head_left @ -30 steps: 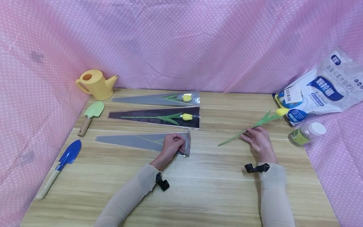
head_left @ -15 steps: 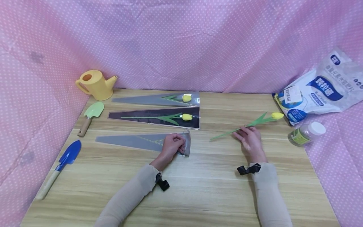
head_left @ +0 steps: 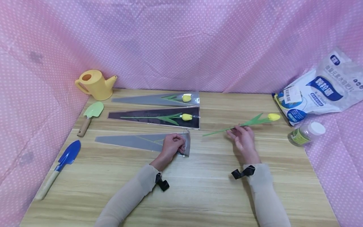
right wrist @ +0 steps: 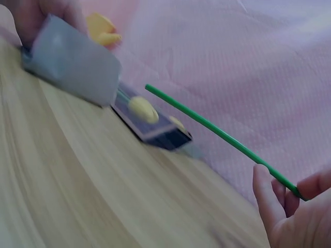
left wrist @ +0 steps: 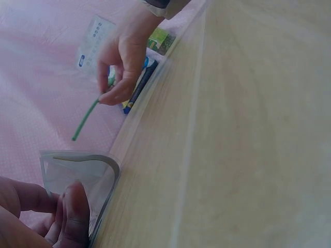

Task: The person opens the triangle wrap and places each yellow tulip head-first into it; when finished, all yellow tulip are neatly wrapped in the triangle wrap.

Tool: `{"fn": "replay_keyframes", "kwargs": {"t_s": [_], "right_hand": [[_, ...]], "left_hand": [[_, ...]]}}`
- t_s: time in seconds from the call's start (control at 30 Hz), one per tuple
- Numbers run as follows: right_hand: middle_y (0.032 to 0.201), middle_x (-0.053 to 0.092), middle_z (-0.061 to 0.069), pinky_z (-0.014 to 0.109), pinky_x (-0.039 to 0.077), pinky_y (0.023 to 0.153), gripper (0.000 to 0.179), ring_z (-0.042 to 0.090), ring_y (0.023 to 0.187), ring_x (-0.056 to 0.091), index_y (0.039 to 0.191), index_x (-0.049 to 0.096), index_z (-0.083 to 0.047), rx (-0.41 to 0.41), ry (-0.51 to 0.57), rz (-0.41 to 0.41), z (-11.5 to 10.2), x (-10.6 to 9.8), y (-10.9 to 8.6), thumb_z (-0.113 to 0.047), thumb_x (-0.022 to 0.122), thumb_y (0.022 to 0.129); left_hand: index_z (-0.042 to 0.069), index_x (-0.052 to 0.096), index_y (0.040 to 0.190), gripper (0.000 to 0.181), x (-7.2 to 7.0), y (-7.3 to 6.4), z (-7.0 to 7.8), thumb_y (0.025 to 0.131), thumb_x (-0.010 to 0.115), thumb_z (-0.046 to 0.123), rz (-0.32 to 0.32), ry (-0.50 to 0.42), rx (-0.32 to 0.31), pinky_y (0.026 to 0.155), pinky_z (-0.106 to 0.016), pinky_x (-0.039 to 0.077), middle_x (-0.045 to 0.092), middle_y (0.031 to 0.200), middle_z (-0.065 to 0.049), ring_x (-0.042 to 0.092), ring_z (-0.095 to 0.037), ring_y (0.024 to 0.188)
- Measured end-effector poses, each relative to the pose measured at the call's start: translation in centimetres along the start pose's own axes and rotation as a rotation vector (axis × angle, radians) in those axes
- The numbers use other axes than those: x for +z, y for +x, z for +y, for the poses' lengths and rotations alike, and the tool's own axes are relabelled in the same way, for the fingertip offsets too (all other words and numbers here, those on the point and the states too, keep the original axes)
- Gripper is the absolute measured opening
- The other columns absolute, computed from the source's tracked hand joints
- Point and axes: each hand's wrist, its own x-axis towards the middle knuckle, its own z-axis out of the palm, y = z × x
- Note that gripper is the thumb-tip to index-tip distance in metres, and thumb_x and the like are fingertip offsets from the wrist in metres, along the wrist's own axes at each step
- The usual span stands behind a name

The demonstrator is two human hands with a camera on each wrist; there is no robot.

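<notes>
My left hand [head_left: 171,146] pinches the wide right end of a clear-and-grey flower sleeve [head_left: 122,141] lying on the table. In the left wrist view the mouth of this sleeve [left wrist: 83,164] gapes, with finger and thumb at its edge. My right hand [head_left: 244,142] holds a yellow tulip [head_left: 273,117] by its green stem, bloom to the right. The stem's bare end [right wrist: 155,90] points left toward the sleeve mouth, apart from it. Behind lie a dark sleeve [head_left: 136,114] and another grey sleeve [head_left: 133,99], each with a yellow tulip inside.
At the left are a yellow watering can [head_left: 97,85], a small green trowel [head_left: 94,109] and a blue trowel [head_left: 70,153]. A white printed bag [head_left: 320,91] and a lidded jar [head_left: 306,134] stand at the right. Pink dotted cloth [head_left: 181,44] hangs behind the wooden table [head_left: 210,195].
My right hand has moved left with the tulip, bringing the stem end nearer the sleeve mouth and tilting the flower flatter. The left hand has stayed on the sleeve.
</notes>
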Motion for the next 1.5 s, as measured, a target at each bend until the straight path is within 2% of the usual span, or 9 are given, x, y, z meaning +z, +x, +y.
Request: {"fn": "replay_keyframes", "kwargs": {"t_s": [0.13, 0.37, 0.77, 0.97, 1.13, 1.5], "right_hand": [[0.083, 0.058, 0.004, 0.037, 0.063, 0.078, 0.019, 0.016, 0.075, 0.065, 0.093, 0.046, -0.007, -0.010, 0.007, 0.004, 0.3, 1.0, -0.6, 0.009, 0.058, 0.093], [0.084, 0.057, 0.001, 0.034, 0.063, 0.078, 0.018, 0.015, 0.078, 0.066, 0.091, 0.048, -0.008, -0.057, -0.008, -0.039, 1.2, 2.5, -1.9, 0.009, 0.050, 0.097], [0.087, 0.057, 0.002, 0.036, 0.064, 0.072, 0.016, 0.015, 0.076, 0.069, 0.094, 0.051, -0.005, -0.189, 0.001, -0.071, 3.8, 4.6, -3.3, 0.010, 0.056, 0.094], [0.088, 0.058, 0.001, 0.036, 0.063, 0.070, 0.016, 0.013, 0.077, 0.069, 0.097, 0.048, -0.005, -0.224, -0.038, -0.048, 4.3, 5.1, -3.6, 0.008, 0.056, 0.095], [0.089, 0.056, 0.000, 0.034, 0.063, 0.069, 0.018, 0.011, 0.079, 0.067, 0.103, 0.046, -0.006, -0.272, -0.088, -0.027, 4.3, 5.2, -3.6, 0.010, 0.050, 0.097], [0.093, 0.054, 0.006, 0.034, 0.063, 0.067, 0.018, 0.011, 0.080, 0.066, 0.101, 0.049, -0.007, -0.369, -0.138, -0.015, 4.4, 5.1, -3.5, 0.009, 0.056, 0.095]], "left_hand": [[-0.008, 0.064, 0.088, 0.007, 0.0, 0.0, 0.0, 0.091, 0.060, -0.003, -0.002, -0.005, 0.000, 0.047, -0.024, 0.053, 0.063, 0.061, -0.001, 0.060, -0.009, 0.048], [-0.008, 0.064, 0.088, 0.007, 0.0, -0.1, 0.1, 0.091, 0.059, -0.003, -0.001, 0.000, 0.006, 0.047, -0.024, 0.053, 0.063, 0.060, 0.000, 0.060, -0.009, 0.048], [-0.007, 0.065, 0.088, 0.006, 0.0, 0.0, 0.2, 0.091, 0.060, -0.004, 0.007, 0.001, -0.019, 0.047, -0.024, 0.053, 0.064, 0.060, -0.001, 0.060, -0.010, 0.048], [-0.008, 0.064, 0.088, 0.006, 0.1, 0.0, 0.2, 0.090, 0.060, -0.004, 0.012, -0.005, -0.015, 0.047, -0.024, 0.053, 0.064, 0.060, -0.002, 0.060, -0.010, 0.048], [-0.008, 0.065, 0.089, 0.006, 0.1, 0.0, 0.3, 0.090, 0.061, -0.003, 0.011, 0.008, -0.013, 0.047, -0.025, 0.053, 0.064, 0.060, -0.002, 0.060, -0.010, 0.047], [-0.007, 0.065, 0.089, 0.007, 0.5, -0.1, 0.7, 0.091, 0.063, -0.001, 0.049, 0.110, 0.033, 0.045, -0.026, 0.052, 0.062, 0.059, -0.005, 0.056, -0.011, 0.045]]}}
